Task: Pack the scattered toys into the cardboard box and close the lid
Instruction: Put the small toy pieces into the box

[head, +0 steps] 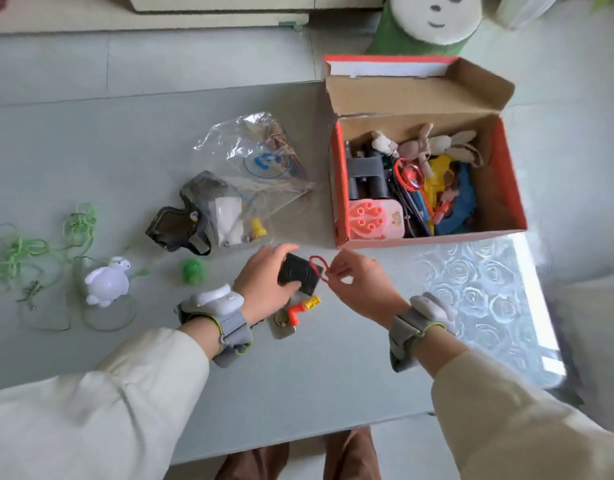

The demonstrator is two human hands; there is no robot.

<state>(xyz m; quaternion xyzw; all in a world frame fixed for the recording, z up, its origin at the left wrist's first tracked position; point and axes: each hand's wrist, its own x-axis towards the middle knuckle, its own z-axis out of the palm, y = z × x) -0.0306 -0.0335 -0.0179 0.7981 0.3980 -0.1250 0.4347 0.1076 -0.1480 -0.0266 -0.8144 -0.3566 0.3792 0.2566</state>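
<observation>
Centre frame, the left hand (264, 275) clamps the black toy (298, 277) while the right hand (359, 275) pinches its red cord (319, 266), likely tidying it for the open cardboard box (506, 174) upper right.

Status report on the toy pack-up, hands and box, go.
Left hand gripping black square toy; right hand pinching its red loop. Cardboard box open, part filled. Toys still scattered on the table.
</observation>
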